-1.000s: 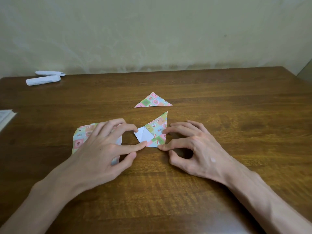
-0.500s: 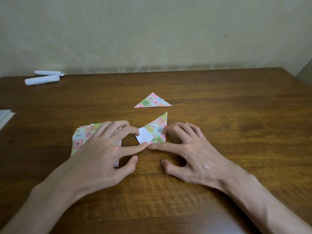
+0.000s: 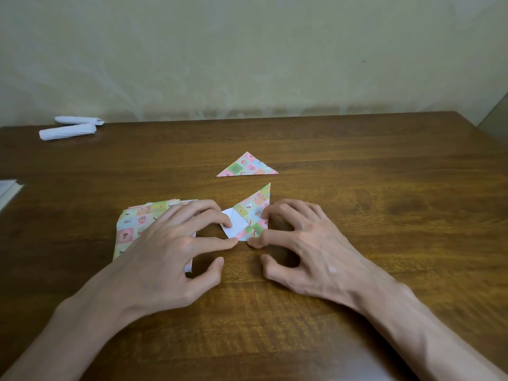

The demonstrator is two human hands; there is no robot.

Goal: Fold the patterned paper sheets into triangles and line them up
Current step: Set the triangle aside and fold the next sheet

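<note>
A brown wooden tabletop [image 3: 357,284] carries everything, and I'll place the rest from the half-folded sheet [image 3: 251,209] near its middle. Two bare arms reach in from the near side. The left grip [image 3: 170,251] comes at the sheet from its left and the right grip [image 3: 310,243] from its right, so the sheet lies squarely between them. Neither has the paper pinched. The left fingers [image 3: 228,222] are stretched out with their tips pressing the sheet's white flap, the thumb spread wide on bare wood. The right fingertips [image 3: 254,242] are arched down onto its patterned near corner and right edge, thumb likewise clear of it. Partly under the left palm, just left of the sheet, sits the stack [image 3: 132,224] of unfolded patterned squares. The sheet's long slanted edge runs from the white flap on the left up to a sharp point at the far right, so the unfinished white part faces the left grip. I'd guess that side does the next fold while the right one pins. Just beyond the sheet lies one finished triangle [image 3: 247,167], apart from it. Well beyond it and far to its left, two white rolls [image 3: 68,130] lie by the wall.
</note>
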